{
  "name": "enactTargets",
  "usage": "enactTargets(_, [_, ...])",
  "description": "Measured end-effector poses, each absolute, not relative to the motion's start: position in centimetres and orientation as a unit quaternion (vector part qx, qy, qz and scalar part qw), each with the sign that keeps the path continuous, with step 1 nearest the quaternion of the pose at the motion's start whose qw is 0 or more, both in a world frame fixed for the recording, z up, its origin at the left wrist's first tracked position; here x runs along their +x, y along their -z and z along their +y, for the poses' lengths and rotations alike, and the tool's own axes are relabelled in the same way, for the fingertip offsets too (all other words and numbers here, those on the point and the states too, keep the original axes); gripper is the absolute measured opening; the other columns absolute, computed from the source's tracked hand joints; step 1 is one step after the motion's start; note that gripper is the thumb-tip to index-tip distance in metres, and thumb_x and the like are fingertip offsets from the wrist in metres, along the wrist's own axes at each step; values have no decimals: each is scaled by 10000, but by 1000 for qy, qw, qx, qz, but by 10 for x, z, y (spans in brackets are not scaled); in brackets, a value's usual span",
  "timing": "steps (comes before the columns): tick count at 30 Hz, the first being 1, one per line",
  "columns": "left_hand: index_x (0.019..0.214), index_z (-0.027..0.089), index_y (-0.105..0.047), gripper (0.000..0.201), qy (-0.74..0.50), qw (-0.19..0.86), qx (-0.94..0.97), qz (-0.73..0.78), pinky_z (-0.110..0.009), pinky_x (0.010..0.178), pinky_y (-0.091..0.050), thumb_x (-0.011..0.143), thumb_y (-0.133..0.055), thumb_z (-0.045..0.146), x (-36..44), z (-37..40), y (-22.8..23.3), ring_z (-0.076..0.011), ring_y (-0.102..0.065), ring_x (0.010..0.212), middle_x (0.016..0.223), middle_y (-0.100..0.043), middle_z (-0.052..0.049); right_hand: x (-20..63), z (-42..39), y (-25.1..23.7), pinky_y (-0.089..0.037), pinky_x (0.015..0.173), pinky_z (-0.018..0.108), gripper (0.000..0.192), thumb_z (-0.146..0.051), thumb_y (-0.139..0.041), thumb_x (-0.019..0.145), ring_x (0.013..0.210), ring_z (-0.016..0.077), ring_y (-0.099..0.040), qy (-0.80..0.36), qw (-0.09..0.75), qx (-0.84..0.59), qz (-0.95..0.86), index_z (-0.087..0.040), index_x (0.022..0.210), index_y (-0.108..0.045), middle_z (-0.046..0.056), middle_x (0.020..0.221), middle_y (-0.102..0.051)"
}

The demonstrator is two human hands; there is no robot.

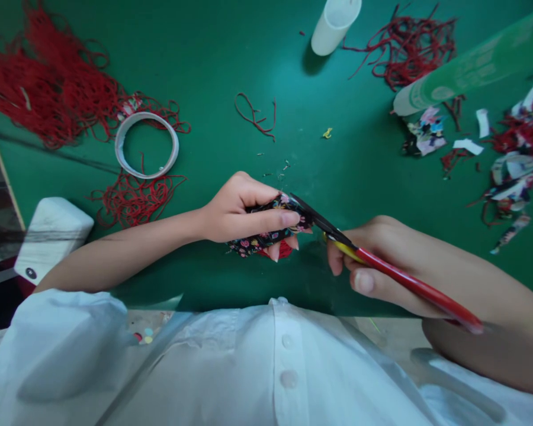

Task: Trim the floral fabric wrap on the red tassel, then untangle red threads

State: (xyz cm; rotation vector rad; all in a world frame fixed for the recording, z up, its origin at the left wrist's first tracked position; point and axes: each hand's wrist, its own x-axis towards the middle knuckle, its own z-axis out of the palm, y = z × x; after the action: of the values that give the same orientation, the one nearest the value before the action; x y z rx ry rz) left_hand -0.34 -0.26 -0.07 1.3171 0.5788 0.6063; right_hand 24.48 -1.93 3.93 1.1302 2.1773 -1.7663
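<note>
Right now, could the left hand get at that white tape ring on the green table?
Probably yes, but not freely: the left hand is clamped on a floral fabric piece. The tape ring lies up-left of it with only loose red cord between.

At frame centre, left hand [235,210] closed around fabric piece [266,236]; just right of it, scissors [382,269] in right hand [373,263], blades touching the fabric. Tape ring [146,145] at upper left, beside yarn heap [48,89]. Tube [335,23] at top centre. Scraps [510,171] at right edge.
</note>
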Motion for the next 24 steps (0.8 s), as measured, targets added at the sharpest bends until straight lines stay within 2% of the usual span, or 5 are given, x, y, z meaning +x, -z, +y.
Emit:
enactTargets(5, [857, 131, -741, 359, -269, 715, 584, 275, -131, 473, -536, 898, -599, 458, -3, -2, 0, -113, -716, 547, 712, -764, -47, 246, -22, -39, -213, 425, 258, 734, -853, -267, 836, 477, 81, -239, 606, 70, 378, 697, -186, 640, -504, -41, 529, -317])
enactTargets(12, [841, 141, -741, 384, -268, 715, 575, 294, -142, 460, -528, 887, -597, 494, -2, -1, 0, -109, -701, 523, 669, -751, -32, 245, -21, -35, -176, 418, 254, 731, -870, -255, 823, 483, 75, -188, 595, 74, 397, 695, -199, 573, -404, -51, 521, -259])
enactTargets(24, [795, 141, -717, 355, -263, 720, 571, 293, -141, 443, -520, 907, -592, 454, -2, -1, -1, -104, -692, 511, 689, -763, -32, 244, -21, -31, -188, 406, 237, 731, -879, -260, 813, 486, 73, -188, 601, 84, 388, 694, -203, 560, -376, -56, 516, -245])
